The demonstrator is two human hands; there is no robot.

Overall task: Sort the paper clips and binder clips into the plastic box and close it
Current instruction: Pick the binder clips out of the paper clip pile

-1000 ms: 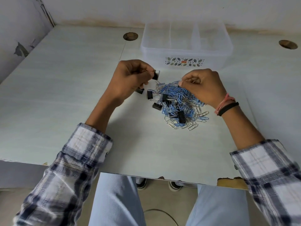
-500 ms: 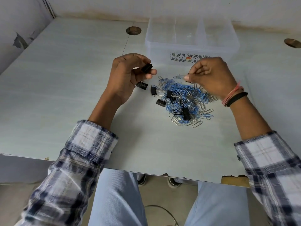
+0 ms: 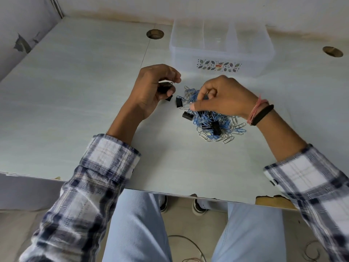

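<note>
A heap of blue and silver paper clips (image 3: 217, 121) lies on the table, with black binder clips (image 3: 215, 128) mixed in and two more at its left edge (image 3: 178, 102). My left hand (image 3: 151, 87) hovers left of the heap, fingers closed on a black binder clip (image 3: 164, 87). My right hand (image 3: 224, 97) is down on the heap's top, fingers pinched among the clips; what it holds is hidden. The clear plastic box (image 3: 221, 52) with inner dividers and a leaf sticker stands open behind the heap. No lid shows.
Two round cable holes (image 3: 155, 33) (image 3: 332, 51) sit in the tabletop at the back. A wall closes the table's left and rear. The near table edge (image 3: 188, 195) is chipped at the right, with my knees below it.
My right hand has dropped from above the heap down onto it. My left hand has drawn its binder clip deeper into its fingers and moved slightly down.
</note>
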